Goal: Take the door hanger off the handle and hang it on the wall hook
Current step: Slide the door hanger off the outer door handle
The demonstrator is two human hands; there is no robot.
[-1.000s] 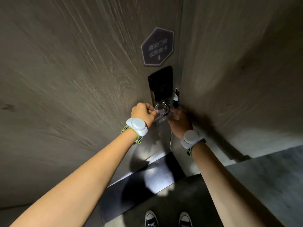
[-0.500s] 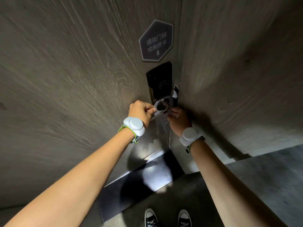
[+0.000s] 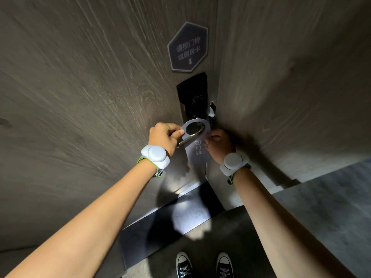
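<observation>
A grey door hanger (image 3: 197,152) with printed characters hangs with its round hole around the metal lever handle (image 3: 191,136) of the wooden door. My left hand (image 3: 163,137) pinches the hanger's top left rim, right beside the lever. My right hand (image 3: 219,145) holds the hanger's right edge, fingers curled around it. The lever passes through the hole and points down-left. No wall hook shows in this view.
A black card-reader lock (image 3: 193,95) sits above the handle, and a hexagonal sign (image 3: 187,47) above that. The door frame and a wood-panelled wall (image 3: 291,77) stand close on the right. A metal kick plate (image 3: 180,197) and my shoes (image 3: 204,264) are below.
The hanger has swung into plain view, its face now turned towards me. Both hands stay at the handle and have shifted slightly upward in the frame.
</observation>
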